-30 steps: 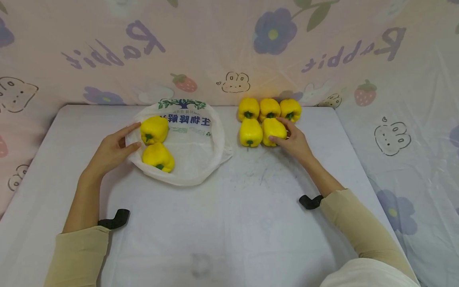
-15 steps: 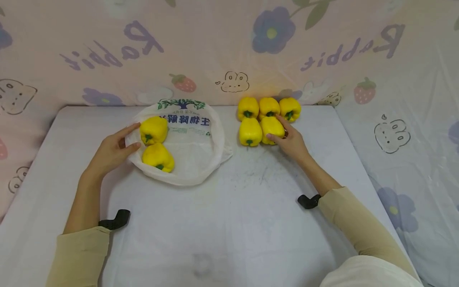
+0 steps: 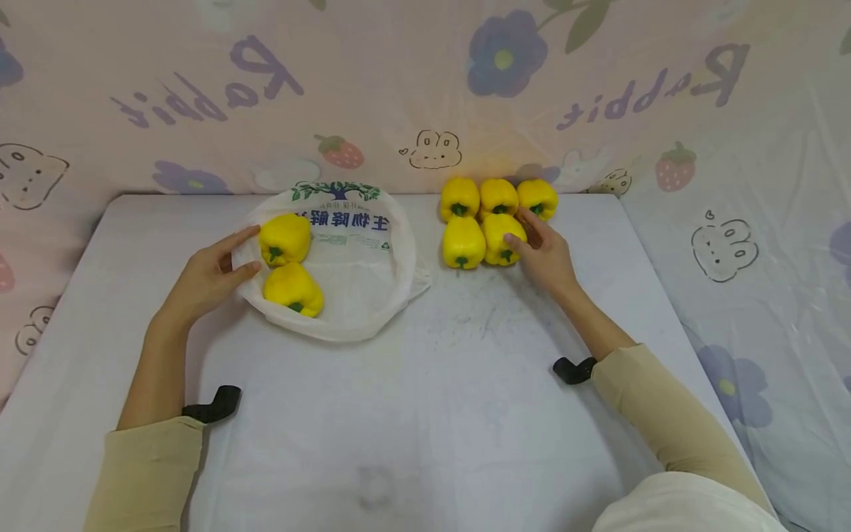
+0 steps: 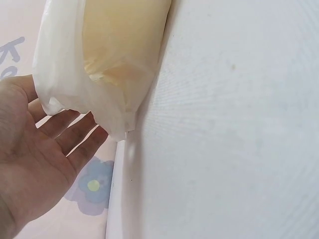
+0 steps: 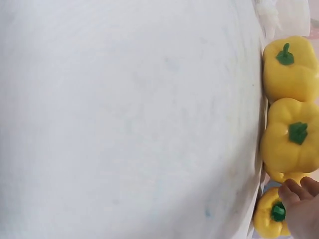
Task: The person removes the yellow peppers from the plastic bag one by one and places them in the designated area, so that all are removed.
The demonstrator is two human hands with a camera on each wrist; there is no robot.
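Against the left side of a white plastic bag (image 3: 352,295), its top rolled open, my left hand (image 3: 206,277) rests with fingers spread; the left wrist view shows its fingers (image 4: 75,132) reaching straight along the bag's wall. Inside the bag lie two yellow bell peppers, a rear one (image 3: 286,238) and a front one (image 3: 292,287). My right hand (image 3: 548,255) is at the right side of the front-right bell pepper (image 3: 501,238), thumb and fingers parted around its edge. In the right wrist view, the fingertips (image 5: 294,191) sit just beside that pepper (image 5: 286,144).
Beside it stands a front-left bell pepper (image 3: 463,244); behind are a back-left (image 3: 460,198), a back-middle (image 3: 499,196) and a back-right bell pepper (image 3: 538,198). A printed curtain (image 3: 399,89) hangs behind the white table (image 3: 399,428). Both wrists carry black mounts.
The front-right bell pepper has moved slightly left beside its neighbour, and its stem now shows. My right thumb has drawn back to the right. The left hand and bag hold still.
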